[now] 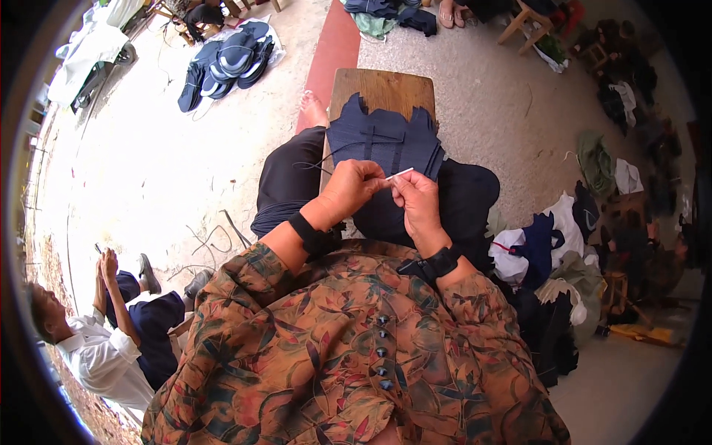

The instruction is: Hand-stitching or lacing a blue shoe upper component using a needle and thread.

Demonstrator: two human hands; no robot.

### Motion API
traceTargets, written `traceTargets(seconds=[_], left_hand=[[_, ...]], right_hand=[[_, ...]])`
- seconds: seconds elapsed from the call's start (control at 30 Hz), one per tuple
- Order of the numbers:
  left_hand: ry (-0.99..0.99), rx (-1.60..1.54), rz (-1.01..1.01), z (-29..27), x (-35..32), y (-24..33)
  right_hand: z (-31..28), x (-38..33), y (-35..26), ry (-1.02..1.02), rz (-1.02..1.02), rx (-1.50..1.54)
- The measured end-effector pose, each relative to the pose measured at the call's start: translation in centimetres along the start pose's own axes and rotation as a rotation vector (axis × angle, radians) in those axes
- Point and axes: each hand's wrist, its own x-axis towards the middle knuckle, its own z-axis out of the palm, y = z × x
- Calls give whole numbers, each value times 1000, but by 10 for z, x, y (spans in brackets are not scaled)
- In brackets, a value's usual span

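Note:
Above my lap, the two hands meet with their fingertips close together. My right hand (417, 204) is closed in a pinch on a thin white stick (401, 174). My left hand (347, 191) is pinched too, at the stick's left end; what lies between its fingers is too small to make out. A thin dark cord (305, 165) loops out to the left of that hand. Just beyond the hands, a stack of dark navy cut fabric pieces (382, 137) with dark strips on top lies on a wooden bench (378, 81).
Stacked navy pieces (230, 59) lie on the floor ahead left. Piled cloth (541, 248) in white, navy and grey-green is at my right. A seated person in a white shirt (104, 356) is at my left, near loose dark strips (211, 241). A wooden stool (525, 28) stands far right.

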Motion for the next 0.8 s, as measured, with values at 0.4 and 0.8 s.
traceTargets(seconds=[0.4,0.8], left_hand=[[-41,692,187,-35,42,2],[-212,494,197,-5,77,-9]], right_hand=[[-17,7,9,-281,-750,-1471],[-18,11,12,-315,-804,-1406]])
